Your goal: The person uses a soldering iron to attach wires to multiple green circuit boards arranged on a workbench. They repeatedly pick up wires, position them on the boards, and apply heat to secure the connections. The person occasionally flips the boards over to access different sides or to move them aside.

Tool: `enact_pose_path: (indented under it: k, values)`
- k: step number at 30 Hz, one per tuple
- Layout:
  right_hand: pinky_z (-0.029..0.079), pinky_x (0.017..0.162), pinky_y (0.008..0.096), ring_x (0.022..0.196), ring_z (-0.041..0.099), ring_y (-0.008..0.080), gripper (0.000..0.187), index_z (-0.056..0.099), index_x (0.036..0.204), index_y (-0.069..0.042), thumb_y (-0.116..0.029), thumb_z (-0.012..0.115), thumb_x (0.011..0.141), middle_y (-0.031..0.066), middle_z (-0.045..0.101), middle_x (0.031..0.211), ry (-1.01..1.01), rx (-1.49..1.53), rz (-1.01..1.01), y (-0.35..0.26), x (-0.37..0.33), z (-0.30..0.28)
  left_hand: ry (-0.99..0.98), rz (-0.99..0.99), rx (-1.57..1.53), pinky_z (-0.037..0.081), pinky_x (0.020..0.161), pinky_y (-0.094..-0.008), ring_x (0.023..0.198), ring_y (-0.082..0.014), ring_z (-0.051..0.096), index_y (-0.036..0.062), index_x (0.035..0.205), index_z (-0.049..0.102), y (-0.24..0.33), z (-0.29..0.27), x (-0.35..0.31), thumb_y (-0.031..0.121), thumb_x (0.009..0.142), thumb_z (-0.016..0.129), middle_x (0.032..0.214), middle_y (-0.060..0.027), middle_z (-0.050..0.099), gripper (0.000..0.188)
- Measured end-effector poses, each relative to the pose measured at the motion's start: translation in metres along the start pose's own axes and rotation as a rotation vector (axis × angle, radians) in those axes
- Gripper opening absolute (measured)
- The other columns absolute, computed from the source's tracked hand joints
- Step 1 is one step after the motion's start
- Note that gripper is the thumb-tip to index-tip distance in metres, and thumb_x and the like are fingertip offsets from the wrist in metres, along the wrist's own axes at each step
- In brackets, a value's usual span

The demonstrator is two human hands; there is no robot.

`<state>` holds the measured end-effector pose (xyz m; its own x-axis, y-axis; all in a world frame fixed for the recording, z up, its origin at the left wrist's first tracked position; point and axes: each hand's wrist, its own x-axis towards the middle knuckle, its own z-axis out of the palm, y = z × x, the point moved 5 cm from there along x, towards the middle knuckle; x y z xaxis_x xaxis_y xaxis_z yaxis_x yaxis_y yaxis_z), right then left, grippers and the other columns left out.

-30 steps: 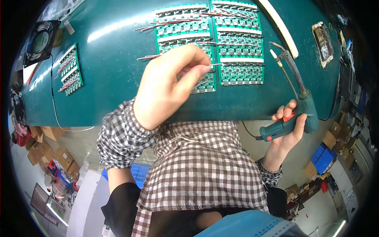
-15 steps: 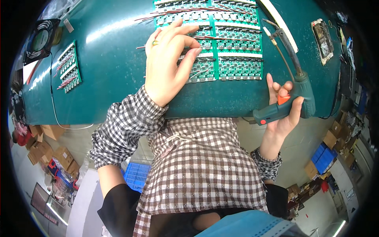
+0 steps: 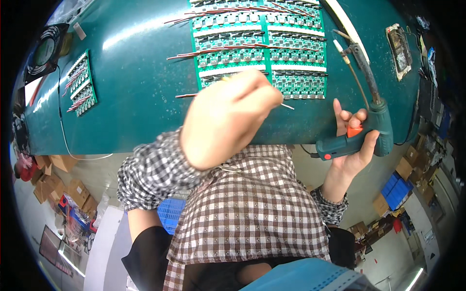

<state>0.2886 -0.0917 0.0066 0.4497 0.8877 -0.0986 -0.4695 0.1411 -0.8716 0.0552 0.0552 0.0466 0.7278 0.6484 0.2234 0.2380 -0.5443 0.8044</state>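
My left hand (image 3: 230, 119), partly smeared by motion, is closed at the near edge of a panel of green circuit boards (image 3: 298, 87). A thin wire (image 3: 288, 106) with a pale tip sticks out from its fingertips, over the bare green table. The hand hides the lower left of the panel. Red and black wires (image 3: 233, 48) lie in rows across the boards, their ends jutting out to the left. In my right hand (image 3: 348, 165) is a dark green soldering gun (image 3: 383, 127) with an orange trigger. Its iron tip and the thin tube beside it point away from me.
A smaller strip of wired boards (image 3: 82, 87) lies on the left of the green table (image 3: 141, 97), near a black fan (image 3: 46, 51) with a cable. At the right are a worn soldering tray (image 3: 399, 51) and a white strip (image 3: 347, 24) behind the gun.
My left hand has come off the boards toward me and to the right, its fingers now closed with a wire in them. The soldering gun has shifted slightly right and nearer.
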Motion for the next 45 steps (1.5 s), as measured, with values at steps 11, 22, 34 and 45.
enact_pose_path:
  k: [11, 22, 34, 45]
  values:
    - [0.048, 0.104, 0.0552, 0.103, 0.064, 0.0281, 0.05, 0.052, 0.121, 0.002, -0.043, 0.057, 0.1, 0.0084, 0.062, 0.099, 0.086, -0.081, 0.038, -0.015, -0.029, -0.002, 0.063, -0.255, 0.148, 0.047, 0.057, -0.0286, 0.061, -0.0162, 0.058, 0.0057, 0.086, 0.063, -0.025, 0.017, -0.001, 0.001, 0.08, 0.07, 0.076, -0.0049, 0.06, 0.01]
    - [0.061, 0.083, 0.0428, 0.101, 0.064, 0.0284, 0.057, 0.051, 0.126, 0.004, -0.044, 0.061, 0.096, 0.0113, 0.061, 0.099, 0.156, -0.324, 0.085, -0.028, -0.062, -0.001, 0.128, -0.17, 0.164, 0.049, 0.059, -0.0334, 0.065, -0.0219, 0.06, 0.0059, 0.08, 0.061, -0.022, 0.029, 0.009, 0.002, 0.076, 0.068, 0.074, -0.0065, 0.059, 0.009]
    - [0.063, 0.069, 0.038, 0.085, 0.067, 0.0276, 0.059, 0.052, 0.129, 0.01, -0.034, 0.067, 0.092, 0.0154, 0.062, 0.094, 0.223, -0.569, 0.091, -0.029, -0.068, 0.023, 0.146, -0.17, 0.112, 0.048, 0.058, -0.0325, 0.064, -0.0214, 0.059, 0.0055, 0.079, 0.06, -0.02, 0.025, 0.012, 0.002, 0.075, 0.068, 0.073, -0.0063, 0.057, 0.01]
    - [0.058, 0.081, 0.0432, 0.086, 0.068, 0.029, 0.048, 0.061, 0.117, 0.011, -0.021, 0.076, 0.084, 0.0154, 0.066, 0.092, 0.205, -0.523, 0.136, -0.029, -0.075, 0.025, 0.105, -0.188, 0.107, 0.048, 0.06, -0.0336, 0.066, -0.0232, 0.059, 0.006, 0.078, 0.058, -0.027, 0.026, 0.014, 0.002, 0.074, 0.066, 0.073, -0.0062, 0.057, 0.01]
